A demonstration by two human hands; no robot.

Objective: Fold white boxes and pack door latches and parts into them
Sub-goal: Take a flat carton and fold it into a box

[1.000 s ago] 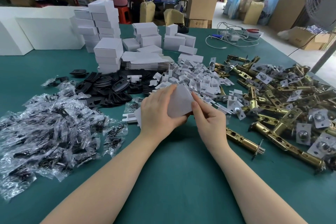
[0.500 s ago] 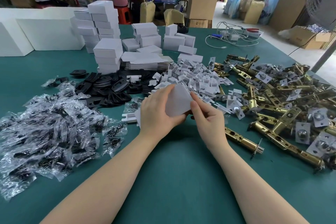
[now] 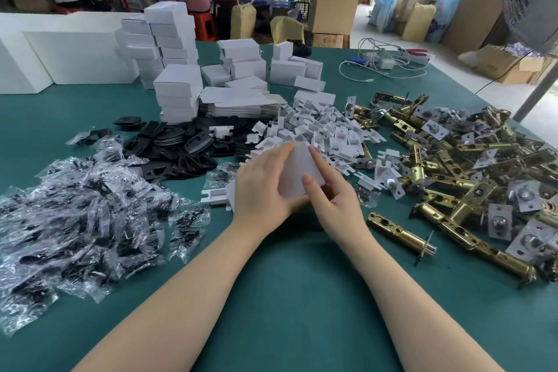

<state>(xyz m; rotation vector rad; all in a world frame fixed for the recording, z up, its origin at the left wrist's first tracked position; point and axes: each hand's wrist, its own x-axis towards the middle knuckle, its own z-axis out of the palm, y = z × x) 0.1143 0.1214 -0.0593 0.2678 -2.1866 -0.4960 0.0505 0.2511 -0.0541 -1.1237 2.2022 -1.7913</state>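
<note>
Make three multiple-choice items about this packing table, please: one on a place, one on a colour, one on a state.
1. Where do the brass latches lie?
A. right of the hands
B. left of the hands
C. on the floor

2. What colour is the table cover?
A. red
B. teal green
C. yellow

3. What is the state of the white box?
A. stacked on a pile
B. lying untouched
C. held in both hands

Key: 1 A, the brass pile fills the right side of the table. 2 B, bare cloth shows teal green. 3 C, the left hand and the right hand both grip it.
</note>
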